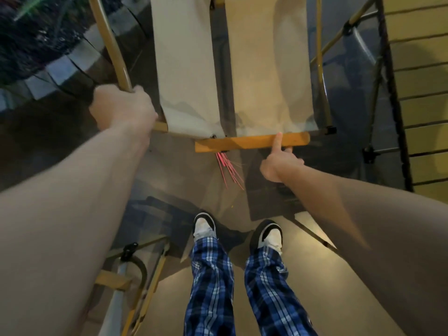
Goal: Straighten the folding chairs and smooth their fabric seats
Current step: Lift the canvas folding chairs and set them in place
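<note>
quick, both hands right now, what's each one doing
Left hand: closed around the curved frame tube of the left chair.
Right hand: gripping the wooden bar of the right chair, thumb on top.

The left hand (122, 109) gripped the left folding chair's curved metal frame (114, 44), while the right hand (278, 163) held the wooden crossbar (242, 143), thumb on top.
</note>
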Available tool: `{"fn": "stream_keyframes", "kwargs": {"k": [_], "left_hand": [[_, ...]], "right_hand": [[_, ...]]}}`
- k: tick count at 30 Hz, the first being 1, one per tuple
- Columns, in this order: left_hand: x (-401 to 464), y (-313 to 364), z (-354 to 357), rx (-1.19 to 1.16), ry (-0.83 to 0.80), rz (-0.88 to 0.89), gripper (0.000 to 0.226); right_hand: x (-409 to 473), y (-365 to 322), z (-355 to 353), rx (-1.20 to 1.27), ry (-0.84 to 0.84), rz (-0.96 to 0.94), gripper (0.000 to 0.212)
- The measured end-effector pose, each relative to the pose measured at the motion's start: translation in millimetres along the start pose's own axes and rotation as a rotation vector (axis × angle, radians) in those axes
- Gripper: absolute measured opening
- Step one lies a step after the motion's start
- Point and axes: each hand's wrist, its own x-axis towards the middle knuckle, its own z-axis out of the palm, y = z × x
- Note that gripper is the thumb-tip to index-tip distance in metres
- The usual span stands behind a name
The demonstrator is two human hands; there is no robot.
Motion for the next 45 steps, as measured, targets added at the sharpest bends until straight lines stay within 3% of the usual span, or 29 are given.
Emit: {"fn": "stream_keyframes", "kwargs": {"k": [10, 12, 32, 45], "left_hand": [[-12.8, -23.6, -21.7, 0.064, -0.097, 0.146, 0.016], [-12.6, -27.4, -28.7, 0.081, -0.085, 0.162, 0.023], [-1.4, -30.2, -54.5, 0.118, -0.095, 0.102, 0.02], [17.9, -59.0, -69.1, 0.2, -0.062, 0.094, 0.022]], "right_hand": [[-11.7, -6.1, -1.3, -0.062, -0.07, 0.059, 0.09], [-19.9, -2.0, 3.6, -0.082, -0.069, 0.055, 0.09], [-46.1, -9.9, 25.3, -0.165, 0.058, -0.048, 0.089], [-60.0, -23.7, 37.1, -0.165, 0.019, -0.09, 0.086]]}}
